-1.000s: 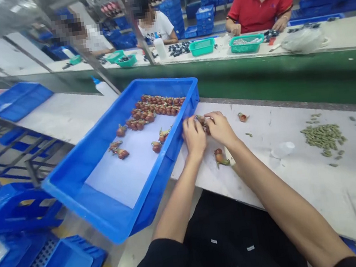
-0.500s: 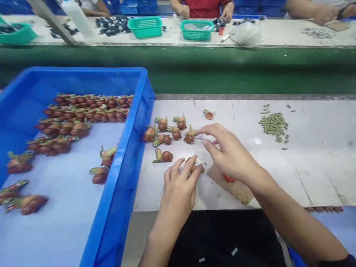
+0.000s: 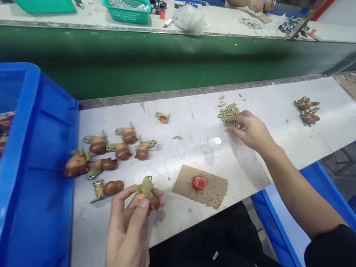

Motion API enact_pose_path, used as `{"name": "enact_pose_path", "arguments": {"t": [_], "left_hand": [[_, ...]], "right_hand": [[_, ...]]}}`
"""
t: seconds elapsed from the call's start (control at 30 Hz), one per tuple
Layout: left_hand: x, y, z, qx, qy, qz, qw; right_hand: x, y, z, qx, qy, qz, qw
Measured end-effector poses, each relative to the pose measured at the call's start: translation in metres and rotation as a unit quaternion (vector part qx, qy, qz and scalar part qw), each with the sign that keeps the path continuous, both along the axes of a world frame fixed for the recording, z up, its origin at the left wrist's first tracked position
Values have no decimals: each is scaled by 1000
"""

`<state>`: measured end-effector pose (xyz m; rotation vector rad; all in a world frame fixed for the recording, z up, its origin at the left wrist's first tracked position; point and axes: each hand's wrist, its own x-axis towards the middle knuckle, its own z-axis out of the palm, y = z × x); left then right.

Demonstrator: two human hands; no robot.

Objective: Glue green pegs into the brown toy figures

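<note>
My left hand (image 3: 130,232) holds a small brown and green snail figure (image 3: 148,192) by its shell, just above the white table's (image 3: 281,155) front edge. My right hand (image 3: 253,131) reaches out to a pile of small green pieces (image 3: 227,112), fingertips touching it; whether it pinches one I cannot tell. Several more snail figures (image 3: 112,152) lie on the table left of the held one. A red cap (image 3: 198,182) sits on a brown cardboard scrap (image 3: 200,185) between my hands.
A large blue tray (image 3: 39,168) with several snail figures stands at the left. Two more figures (image 3: 306,110) lie at the right. Beyond a green conveyor wall (image 3: 156,62), other people work at a bench with teal baskets (image 3: 126,3) and a plastic bag (image 3: 188,17).
The view swung right. My left hand lifted a snail figure off the table. My right hand moved from the figures over to the pile of green pieces.
</note>
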<state>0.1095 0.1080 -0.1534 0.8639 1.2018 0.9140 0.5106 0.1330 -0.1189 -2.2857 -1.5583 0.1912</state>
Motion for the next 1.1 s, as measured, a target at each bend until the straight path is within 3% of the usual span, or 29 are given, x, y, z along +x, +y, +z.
{"name": "enact_pose_path", "arguments": {"t": [0.07,0.2,0.37,0.47,0.57,0.67,0.8,0.93,1.1], "left_hand": [[10,2,5,-46,-63,13,997],[38,2,26,-55,-62,41,996],[62,1,40,-68,-133,20,989],[62,3,38,-37,-126,11,991],[57,2,38,-65,-124,-22,990],[55,-2,42,-76,-127,-97,984],[66,-8,50,-47,-79,-176,980],[85,-13,57,-23,-5,-207,978],[92,-21,54,12,15,-214,977]], "right_hand": [[-2,-3,-10,-2,4,1,1000],[2,-4,-19,7,22,4,1000],[7,-8,-24,79,28,35,996],[0,-23,-14,124,66,16,990],[-19,-48,7,199,167,-42,965],[-49,-75,28,252,277,-10,927],[-90,-94,37,163,410,104,892],[-111,-100,31,96,501,112,853],[-114,-108,25,78,493,112,859]]}}
